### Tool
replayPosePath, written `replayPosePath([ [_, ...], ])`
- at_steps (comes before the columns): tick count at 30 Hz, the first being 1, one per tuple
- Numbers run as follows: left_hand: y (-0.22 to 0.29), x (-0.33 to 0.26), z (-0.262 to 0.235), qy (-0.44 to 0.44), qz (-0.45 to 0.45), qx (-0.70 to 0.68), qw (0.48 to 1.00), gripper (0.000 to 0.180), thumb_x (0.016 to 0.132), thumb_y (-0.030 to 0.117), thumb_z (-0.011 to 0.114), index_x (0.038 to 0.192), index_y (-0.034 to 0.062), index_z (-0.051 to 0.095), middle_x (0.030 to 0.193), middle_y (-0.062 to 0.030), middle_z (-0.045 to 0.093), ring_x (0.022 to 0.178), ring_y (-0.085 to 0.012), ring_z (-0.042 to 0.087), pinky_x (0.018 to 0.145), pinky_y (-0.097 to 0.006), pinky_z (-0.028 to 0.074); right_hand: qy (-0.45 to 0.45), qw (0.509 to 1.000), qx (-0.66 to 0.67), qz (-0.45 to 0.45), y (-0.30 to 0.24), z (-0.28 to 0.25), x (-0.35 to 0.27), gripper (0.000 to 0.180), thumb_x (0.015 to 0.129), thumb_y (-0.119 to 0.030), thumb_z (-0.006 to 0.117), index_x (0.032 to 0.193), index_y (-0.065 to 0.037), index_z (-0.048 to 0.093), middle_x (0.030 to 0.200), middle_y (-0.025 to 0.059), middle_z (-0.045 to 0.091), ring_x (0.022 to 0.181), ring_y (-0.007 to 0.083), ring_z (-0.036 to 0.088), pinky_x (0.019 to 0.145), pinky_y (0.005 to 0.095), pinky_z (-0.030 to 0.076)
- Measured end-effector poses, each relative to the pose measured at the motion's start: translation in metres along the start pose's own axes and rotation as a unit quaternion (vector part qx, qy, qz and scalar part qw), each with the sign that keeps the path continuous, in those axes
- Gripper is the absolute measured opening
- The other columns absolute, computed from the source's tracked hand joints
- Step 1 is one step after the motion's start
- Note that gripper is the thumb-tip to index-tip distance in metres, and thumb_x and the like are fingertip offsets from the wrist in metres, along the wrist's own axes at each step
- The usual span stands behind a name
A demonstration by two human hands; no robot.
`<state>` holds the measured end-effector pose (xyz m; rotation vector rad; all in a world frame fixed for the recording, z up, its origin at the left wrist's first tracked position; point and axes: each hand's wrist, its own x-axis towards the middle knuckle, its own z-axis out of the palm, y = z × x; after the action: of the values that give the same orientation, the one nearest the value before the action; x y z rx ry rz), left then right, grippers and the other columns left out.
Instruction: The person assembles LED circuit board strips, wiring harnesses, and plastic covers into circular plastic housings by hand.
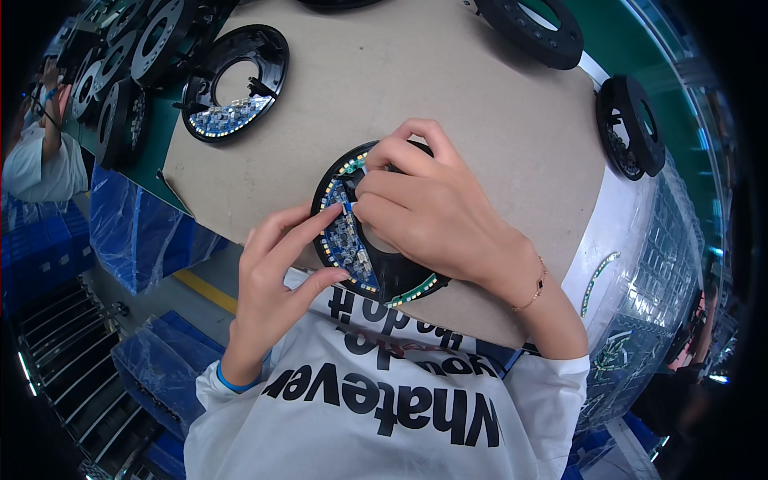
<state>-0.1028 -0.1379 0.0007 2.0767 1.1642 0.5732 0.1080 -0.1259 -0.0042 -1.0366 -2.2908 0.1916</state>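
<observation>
Factory bench, brown board point(448, 96) over a green belt; blue wrapped crates point(136, 232) on the floor at left.

Left to right, we see a stack of black rings point(120, 72) at far left, then a second ring with a blue board point(232, 80) lying flat. Our left hand point(276, 280) comes next: index finger stretched out, tip touching a small blue tab at the ring's left inner edge, thumb resting on the ring's lower rim, other fingers curled. It is half open, pressing rather than gripping.

At centre is the ring point(376, 232) being worked on, flat on the board near the front edge, with a blue circuit board point(348, 240) and an arc of LEDs inside. Our right hand point(436, 212) covers its upper right, fingers bent and pinched down at the same tab, thumb hidden, so we cannot tell whether anything is held.

Further right, two more rings point(632, 124) and a tray of LED strips point(640, 320).

Risks, as we judge them: fingertips pushing on the board could bend the tab or smudge the LEDs. The ring also sits close to the edge, so a hard push could slide it off.
</observation>
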Motion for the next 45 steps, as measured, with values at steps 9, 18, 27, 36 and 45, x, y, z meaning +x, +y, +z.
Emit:
replayPosePath([
  [9,-0.0006,0.0005,0.0002,0.003,-0.001,-0.012,1.0,0.058,0.059,0.018,0.08,0.114,0.0101,0.063,0.107,-0.009,0.058,0.087,-0.023,0.055,0.079,-0.031,0.042,0.013,0.999,0.045,0.004,0.0028,0.0007,0.0011,0.011,0.063,-0.009,0.065,0.07,-0.007,0.057,0.072,0.0008,0.055,0.083,0.0213,0.053,0.085,0.0383,0.041],
  [18,-0.0001,0.0007,0.0006,0.002,0.003,-0.012,1.0,0.058,0.059,0.02,0.079,0.114,0.0104,0.063,0.105,-0.0078,0.058,0.087,-0.0217,0.055,0.078,-0.03,0.041,0.041,0.998,0.055,-0.009,0.002,0.001,0.0032,0.009,0.059,-0.011,0.059,0.059,-0.002,0.059,0.06,0.0033,0.052,0.077,0.0198,0.052,0.083,0.0357,0.043],
  [27,-0.0014,0.0012,-0.0005,-0.001,0.008,-0.01,1.0,0.058,0.059,0.02,0.079,0.114,0.01,0.063,0.104,-0.0083,0.058,0.086,-0.0216,0.055,0.078,-0.03,0.04,0.009,0.999,0.04,0.014,0.0023,0.0009,0.0009,0.007,0.067,-0.011,0.062,0.071,-0.007,0.058,0.068,0.0002,0.053,0.082,0.0197,0.052,0.086,0.0385,0.04],
  [36,-0.0015,0.0008,-0.0003,-0.006,0.01,-0.016,1.0,0.058,0.059,0.018,0.079,0.115,0.0103,0.063,0.103,-0.0081,0.059,0.086,-0.0218,0.055,0.078,-0.03,0.04,-0.001,1.0,0.022,0.019,0.0015,-0.0058,0.0006,0.006,0.068,-0.012,0.063,0.071,-0.01,0.058,0.069,-0.0018,0.053,0.083,0.0179,0.053,0.088,0.0411,0.038],
  [45,0.001,0.0006,-0.0012,-0.021,-0.001,-0.012,1.0,0.059,0.061,0.016,0.078,0.117,0.0101,0.062,0.105,-0.0082,0.058,0.086,-0.0217,0.055,0.077,-0.031,0.042,0.025,0.999,0.017,0.012,0.0039,-0.0016,-0.0012,0.006,0.068,-0.012,0.061,0.07,-0.008,0.057,0.068,-0.0009,0.052,0.082,0.0181,0.054,0.086,0.0409,0.04],
])
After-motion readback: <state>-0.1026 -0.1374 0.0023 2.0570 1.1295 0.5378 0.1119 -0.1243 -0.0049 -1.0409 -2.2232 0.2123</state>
